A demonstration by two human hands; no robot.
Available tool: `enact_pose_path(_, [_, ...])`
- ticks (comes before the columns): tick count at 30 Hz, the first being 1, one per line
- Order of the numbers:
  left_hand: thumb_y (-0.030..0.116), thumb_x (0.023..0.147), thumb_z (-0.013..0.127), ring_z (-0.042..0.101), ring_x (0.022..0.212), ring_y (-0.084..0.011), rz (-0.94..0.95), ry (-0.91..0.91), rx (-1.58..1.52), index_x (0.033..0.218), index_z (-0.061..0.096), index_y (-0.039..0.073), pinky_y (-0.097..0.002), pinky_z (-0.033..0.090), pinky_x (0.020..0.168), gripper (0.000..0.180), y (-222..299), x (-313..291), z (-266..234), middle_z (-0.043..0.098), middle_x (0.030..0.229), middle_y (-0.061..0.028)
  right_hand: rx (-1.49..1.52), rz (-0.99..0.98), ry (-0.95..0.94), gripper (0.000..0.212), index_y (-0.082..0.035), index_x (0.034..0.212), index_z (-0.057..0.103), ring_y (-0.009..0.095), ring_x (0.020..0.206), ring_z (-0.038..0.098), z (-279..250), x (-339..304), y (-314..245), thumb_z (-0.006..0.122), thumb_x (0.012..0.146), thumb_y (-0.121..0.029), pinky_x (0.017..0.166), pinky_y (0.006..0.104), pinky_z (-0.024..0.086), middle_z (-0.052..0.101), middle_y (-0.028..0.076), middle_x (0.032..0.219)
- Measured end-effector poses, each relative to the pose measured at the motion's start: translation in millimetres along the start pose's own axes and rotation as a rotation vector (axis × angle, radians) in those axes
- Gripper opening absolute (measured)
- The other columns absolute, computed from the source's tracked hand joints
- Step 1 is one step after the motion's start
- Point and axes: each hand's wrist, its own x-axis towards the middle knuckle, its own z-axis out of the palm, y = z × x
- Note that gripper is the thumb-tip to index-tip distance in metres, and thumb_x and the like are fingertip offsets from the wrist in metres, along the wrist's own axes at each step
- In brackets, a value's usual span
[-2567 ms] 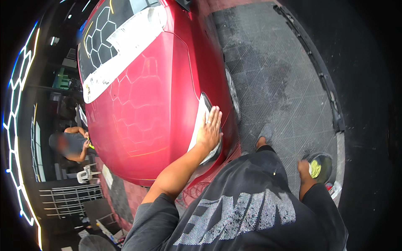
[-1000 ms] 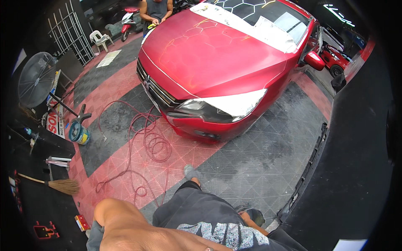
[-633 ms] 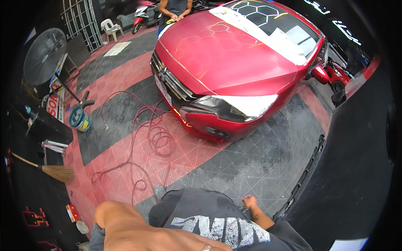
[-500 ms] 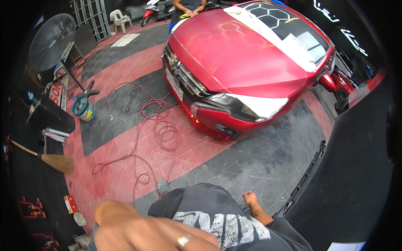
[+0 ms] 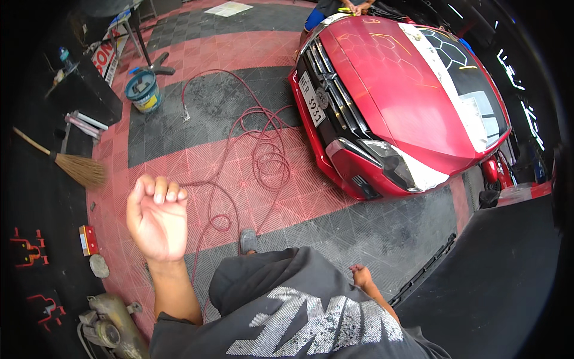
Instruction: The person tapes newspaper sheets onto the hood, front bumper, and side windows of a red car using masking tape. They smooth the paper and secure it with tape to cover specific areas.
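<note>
- Floor: grid tiles in red and dark grey bands, edges bowed by the lens.
- Far left: straw broom, handle slanting up and left. Below it, red box with a rounded grey lump just beside it.
- Lower left corner: dull metal tank, cut by the dark rim of the view.
- Upper left: pale tubes against a black stand; to their right, dark teal bucket, yellow label, contents unclear.
- Left hand: raised, palm toward the camera, fingers loosely bent, palm bare; released. Nearest in view is the red hose, one stretch of which passes behind the fingertips.
- Hose: on the floor, looped right of the left hand; metal fitting at its upper left end.
- Grey shoe: near the lower hose loops.
- Right hand: low, beside the dark shirt; small and partly turned away, cannot tell whether clenched or holding anything.
- Red car: upper right, front toward lower left, well apart from both hands. White sheets lie along the windscreen base and partly over the near headlight.
- Top edge: co-worker's hands at the car, with a yellow-green item.
- Right: long dark strip beside a black wall.
</note>
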Motion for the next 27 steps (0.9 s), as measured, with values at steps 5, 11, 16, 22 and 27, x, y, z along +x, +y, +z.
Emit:
enact_pose_path(5, [0.028, 0.114, 0.051, 0.049, 0.087, -0.0195, 0.011, -0.021, 0.019, 0.100, 0.051, 0.010, -0.0405, 0.044, 0.090, 0.022, 15.4, 20.1, -10.6, 0.049, 0.086, -0.0038, -0.150, 0.010, 0.070, 0.028, -0.010, 0.113, 0.081, 0.025, 0.089, 0.074, -20.9, -39.2, -66.6, 0.077, 0.099, -0.034, 0.086, 0.0423, 0.057, 0.079, 0.014, 0.091])
enact_pose_path(11, [0.027, 0.113, 0.052, 0.050, 0.088, -0.0201, -0.012, -0.023, -0.008, 0.100, 0.052, 0.010, -0.0407, 0.044, 0.091, 0.021, 22.4, 27.6, -34.4, 0.051, 0.087, -0.0045, -0.091, 0.021, 0.024, 0.027, -0.010, 0.112, 0.081, 0.022, 0.088, 0.074, -23.6, -55.7, -75.5, 0.078, 0.098, -0.033, 0.083, 0.0396, 0.058, 0.080, 0.012, 0.093])
enact_pose_path(16, [0.026, 0.113, 0.052, 0.051, 0.089, -0.0204, 0.047, 0.020, 0.033, 0.100, 0.052, 0.010, -0.0402, 0.044, 0.091, 0.021, 40.3, 27.2, -51.0, 0.051, 0.088, -0.0046, -0.202, 0.004, -0.026, 0.031, -0.007, 0.116, 0.080, 0.021, 0.087, 0.076, -17.4, -51.9, -84.8, 0.078, 0.099, -0.032, 0.083, 0.0374, 0.059, 0.081, 0.011, 0.095])
enact_pose_path(22, [0.025, 0.113, 0.053, 0.051, 0.089, -0.0203, 0.081, 0.038, 0.037, 0.100, 0.051, 0.010, -0.0396, 0.044, 0.091, 0.020, 46.4, 31.0, -58.1, 0.051, 0.089, -0.0046, -0.163, -0.023, -0.045, 0.037, -0.007, 0.125, 0.076, 0.017, 0.078, 0.070, -26.4, -47.6, -121.4, 0.077, 0.100, -0.034, 0.070, 0.0367, 0.059, 0.076, 0.007, 0.089])
enact_pose_path(27, [0.025, 0.113, 0.054, 0.050, 0.089, -0.0197, 0.066, 0.027, 0.059, 0.100, 0.051, 0.010, -0.0397, 0.044, 0.091, 0.020, 33.1, 34.8, -41.1, 0.051, 0.089, -0.0045, -0.074, 0.011, -0.066, 0.041, -0.007, 0.131, 0.072, 0.014, 0.072, 0.067, -25.1, -54.2, -150.4, 0.076, 0.101, -0.034, 0.058, 0.0335, 0.056, 0.070, 0.004, 0.082])
